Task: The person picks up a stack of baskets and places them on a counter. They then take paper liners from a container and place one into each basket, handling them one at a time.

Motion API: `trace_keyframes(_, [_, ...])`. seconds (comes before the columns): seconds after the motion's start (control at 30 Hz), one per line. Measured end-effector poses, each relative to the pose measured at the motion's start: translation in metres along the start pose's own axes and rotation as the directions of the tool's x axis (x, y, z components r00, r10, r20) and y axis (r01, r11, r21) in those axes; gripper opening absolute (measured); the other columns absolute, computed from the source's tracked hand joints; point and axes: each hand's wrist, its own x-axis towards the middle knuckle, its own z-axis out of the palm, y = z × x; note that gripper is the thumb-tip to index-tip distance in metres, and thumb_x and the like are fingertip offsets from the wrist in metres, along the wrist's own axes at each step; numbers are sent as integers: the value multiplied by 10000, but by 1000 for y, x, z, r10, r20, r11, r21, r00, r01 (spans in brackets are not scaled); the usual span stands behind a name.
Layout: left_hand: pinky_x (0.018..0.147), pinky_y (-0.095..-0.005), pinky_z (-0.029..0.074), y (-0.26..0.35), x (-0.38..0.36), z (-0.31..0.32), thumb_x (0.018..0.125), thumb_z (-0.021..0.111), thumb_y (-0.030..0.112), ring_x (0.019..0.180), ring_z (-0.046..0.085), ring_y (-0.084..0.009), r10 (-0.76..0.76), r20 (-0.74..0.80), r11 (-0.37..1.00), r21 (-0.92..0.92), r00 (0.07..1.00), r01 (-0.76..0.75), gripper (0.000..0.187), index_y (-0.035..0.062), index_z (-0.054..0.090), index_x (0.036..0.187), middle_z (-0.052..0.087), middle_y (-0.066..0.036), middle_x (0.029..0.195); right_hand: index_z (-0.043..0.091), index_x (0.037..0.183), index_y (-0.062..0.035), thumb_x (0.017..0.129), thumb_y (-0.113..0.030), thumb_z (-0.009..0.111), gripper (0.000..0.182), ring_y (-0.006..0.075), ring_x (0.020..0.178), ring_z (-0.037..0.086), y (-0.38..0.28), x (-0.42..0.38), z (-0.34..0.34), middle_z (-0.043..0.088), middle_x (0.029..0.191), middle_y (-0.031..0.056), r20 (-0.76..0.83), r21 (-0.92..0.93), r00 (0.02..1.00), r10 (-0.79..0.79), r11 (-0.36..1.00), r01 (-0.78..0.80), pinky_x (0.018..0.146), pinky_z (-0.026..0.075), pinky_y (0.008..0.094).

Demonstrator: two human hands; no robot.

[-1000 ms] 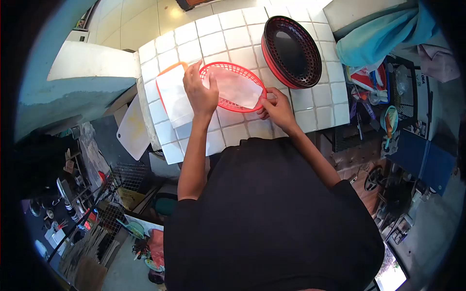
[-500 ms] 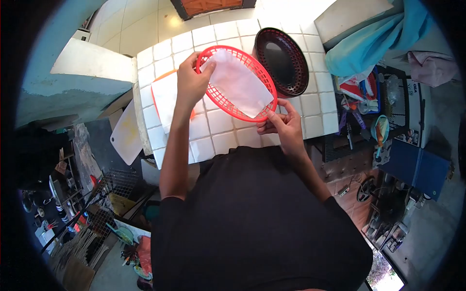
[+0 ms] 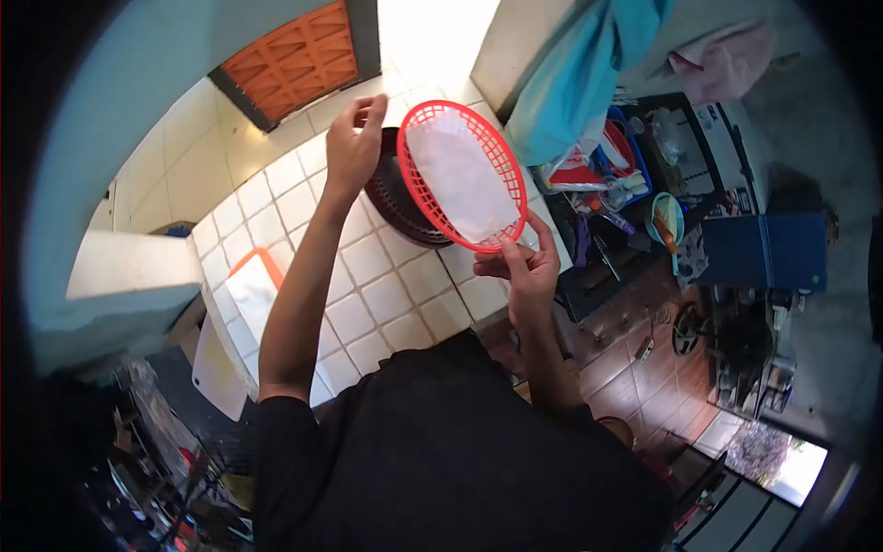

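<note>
A red oval plastic basket (image 3: 515, 158) with a white paper sheet (image 3: 463, 177) lying inside is held up over the counter. My right hand (image 3: 529, 271) pinches its near rim between thumb and fingers. To the left of the basket, my left hand (image 3: 355, 143) is raised off the rim, its fingers bent and the thumb side partly hidden; whether anything is between them cannot be made out. Behind and partly under the red basket, a dark oval basket (image 3: 394, 195) stands on the tiles.
The white tiled counter (image 3: 368, 260) carries an orange-edged item with white sheets (image 3: 251, 281) at its left. A teal cloth (image 3: 566, 87) hangs at the right, above a blue crate (image 3: 635, 152) of mixed items. An orange lattice panel (image 3: 292, 63) stands beyond.
My left hand has let go of the red basket's rim and moved slightly left. The view has turned right, and the red basket now overlaps the dark one.
</note>
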Motion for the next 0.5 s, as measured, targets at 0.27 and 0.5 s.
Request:
trace_keyframes(0.27, [1038, -451, 443, -77, -38, 0, 842, 767, 368, 1201, 579, -375, -78, -29, 943, 323, 997, 83, 707, -6, 494, 1376, 594, -253, 1290, 403, 1440, -29, 992, -81, 572, 482, 214, 649, 721, 22, 23, -51, 720, 797, 160, -239, -7, 971, 31, 999, -33, 624, 635, 346])
trace_keyframes(0.5, [912, -362, 521, -80, -45, -15, 867, 662, 148, 999, 691, -268, -205, 106, 968, 169, 973, 186, 495, 39, 568, 1341, 711, -174, 1097, 402, 1433, -43, 1004, -73, 539, 452, 228, 649, 717, 76, 41, -67, 710, 811, 169, -219, 51, 965, 147, 989, -139, 634, 638, 359])
